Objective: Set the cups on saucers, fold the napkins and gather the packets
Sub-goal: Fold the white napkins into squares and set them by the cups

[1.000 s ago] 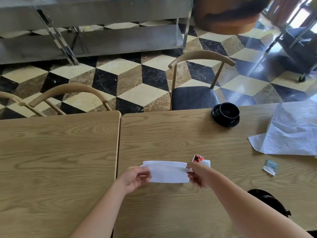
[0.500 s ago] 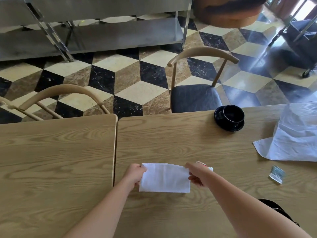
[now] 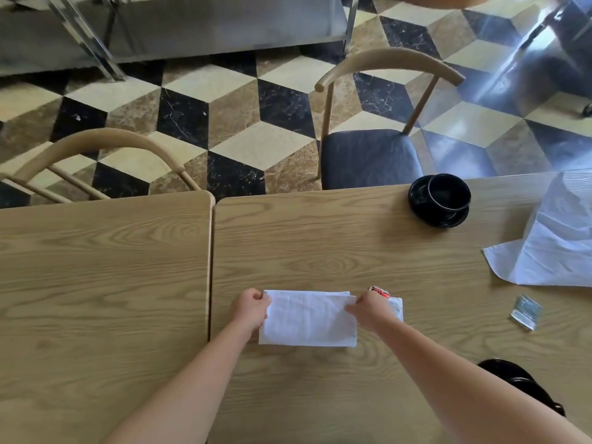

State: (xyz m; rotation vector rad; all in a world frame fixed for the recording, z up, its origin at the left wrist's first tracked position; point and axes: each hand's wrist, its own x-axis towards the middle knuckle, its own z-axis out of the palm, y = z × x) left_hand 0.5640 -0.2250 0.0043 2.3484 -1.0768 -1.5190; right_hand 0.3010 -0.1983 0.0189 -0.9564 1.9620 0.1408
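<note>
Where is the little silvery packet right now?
The silvery packet lies on the right side of the table, below the unfolded white napkin and right of the right hand.

- A single head-worn wide-angle camera looks forward and steeply down onto a wooden table (image 3: 320,251), close enough that both forearms enter from the bottom edge.
- Chairs and the patterned floor (image 3: 230,100) fill the upper frame, bowed by the lens.

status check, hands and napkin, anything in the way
Left hand and right hand pinching ends of folded napkin, flat on table. Red packet tucked behind right hand. Nothing blocking.
</note>
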